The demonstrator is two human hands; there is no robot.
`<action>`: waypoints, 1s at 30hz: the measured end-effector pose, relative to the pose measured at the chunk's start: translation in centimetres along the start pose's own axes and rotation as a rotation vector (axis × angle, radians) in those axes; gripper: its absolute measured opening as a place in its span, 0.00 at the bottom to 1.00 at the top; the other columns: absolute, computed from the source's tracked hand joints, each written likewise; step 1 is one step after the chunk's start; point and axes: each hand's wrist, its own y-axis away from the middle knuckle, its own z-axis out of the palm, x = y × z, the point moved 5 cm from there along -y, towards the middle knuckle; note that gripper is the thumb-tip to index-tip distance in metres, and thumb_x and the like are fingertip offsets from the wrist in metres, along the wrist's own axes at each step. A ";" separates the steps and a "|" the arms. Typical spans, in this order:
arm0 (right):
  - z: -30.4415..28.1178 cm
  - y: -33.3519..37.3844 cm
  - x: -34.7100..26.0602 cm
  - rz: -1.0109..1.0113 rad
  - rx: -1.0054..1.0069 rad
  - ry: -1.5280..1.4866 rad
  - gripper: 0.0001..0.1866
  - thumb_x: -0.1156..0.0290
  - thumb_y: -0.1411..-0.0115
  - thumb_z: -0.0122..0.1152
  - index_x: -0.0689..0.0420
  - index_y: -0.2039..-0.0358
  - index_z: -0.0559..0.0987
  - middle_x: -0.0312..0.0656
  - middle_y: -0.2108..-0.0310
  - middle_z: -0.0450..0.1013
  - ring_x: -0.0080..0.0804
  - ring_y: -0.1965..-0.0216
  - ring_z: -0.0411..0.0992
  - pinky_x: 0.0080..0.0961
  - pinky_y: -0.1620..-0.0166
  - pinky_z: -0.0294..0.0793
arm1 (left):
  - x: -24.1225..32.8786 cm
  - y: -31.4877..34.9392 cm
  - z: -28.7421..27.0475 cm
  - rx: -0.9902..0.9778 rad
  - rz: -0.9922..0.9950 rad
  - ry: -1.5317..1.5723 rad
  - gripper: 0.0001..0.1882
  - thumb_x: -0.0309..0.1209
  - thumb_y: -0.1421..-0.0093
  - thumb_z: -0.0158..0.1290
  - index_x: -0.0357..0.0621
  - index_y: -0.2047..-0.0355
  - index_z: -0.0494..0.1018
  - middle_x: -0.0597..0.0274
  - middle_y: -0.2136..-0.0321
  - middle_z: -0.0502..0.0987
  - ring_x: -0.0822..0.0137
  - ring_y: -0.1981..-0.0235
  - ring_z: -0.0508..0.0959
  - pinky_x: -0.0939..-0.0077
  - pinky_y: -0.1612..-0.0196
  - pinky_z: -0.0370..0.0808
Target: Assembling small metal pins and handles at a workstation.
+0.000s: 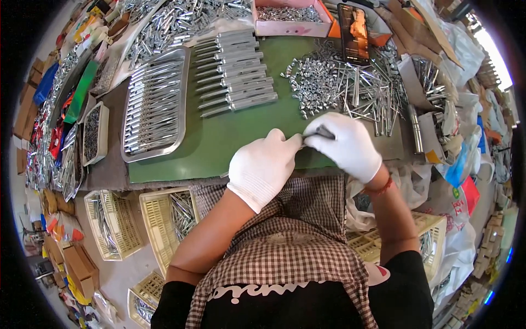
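Bench point(211, 159): seen from my head camera, its green top lay before me, and my two hands met over its near part.
Left hand point(263, 167): gloved in white, its fingers curled inward and reached toward the other hand; I could not tell whether they pinched anything.
Right hand point(349, 145): also gloved in white, it gripped a grey metal piece point(325, 132) between thumb and fingers.
Metal piece: it sat at my right fingertips, near the left hand, mostly covered, so I could not make out its whole shape.
Loose parts: a heap of nuts point(315, 85) and a pile of thin pins point(378, 98) lay just beyond my right hand.
Sleeved bolts point(241, 74): they lay side by side beyond my left hand, points to the left.
Tray point(183, 118): it stood left of that row, filled with slim metal rods point(153, 104).
Handwork: I judged that I was in the middle of fitting or turning small parts together by fingertip.
Next grip: it seemed to call for a steady left hand and a careful right pinch, since so small a piece could easily have slipped.
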 end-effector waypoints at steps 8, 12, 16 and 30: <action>1.1 2.6 -0.6 0.062 0.217 0.094 0.05 0.69 0.44 0.68 0.51 0.67 0.82 0.40 0.70 0.76 0.41 0.71 0.76 0.33 0.67 0.74 | 0.1 0.3 0.0 -0.011 0.011 -0.032 0.12 0.31 0.41 0.54 0.57 0.56 0.78 0.63 0.72 0.75 0.58 0.75 0.79 0.64 0.73 0.77; 1.0 2.8 -0.6 0.054 0.238 0.104 0.04 0.68 0.43 0.67 0.50 0.66 0.82 0.39 0.71 0.74 0.41 0.71 0.75 0.34 0.68 0.74 | 0.3 0.4 0.0 -0.013 0.009 -0.025 0.12 0.31 0.41 0.54 0.57 0.56 0.77 0.63 0.72 0.75 0.58 0.75 0.79 0.64 0.73 0.77; 2.1 3.0 0.0 -0.088 0.209 0.270 0.05 0.65 0.41 0.65 0.49 0.65 0.81 0.39 0.71 0.74 0.41 0.70 0.75 0.36 0.67 0.74 | 0.4 0.5 0.0 -0.018 -0.010 -0.029 0.11 0.31 0.41 0.54 0.57 0.57 0.77 0.63 0.71 0.75 0.58 0.75 0.79 0.64 0.73 0.77; -1.4 -1.7 3.5 0.089 0.124 0.603 0.06 0.65 0.41 0.61 0.51 0.66 0.80 0.42 0.67 0.76 0.47 0.65 0.77 0.42 0.61 0.76 | 0.2 0.5 0.1 0.016 -0.014 0.001 0.10 0.30 0.41 0.53 0.60 0.60 0.77 0.63 0.73 0.74 0.57 0.77 0.78 0.63 0.75 0.76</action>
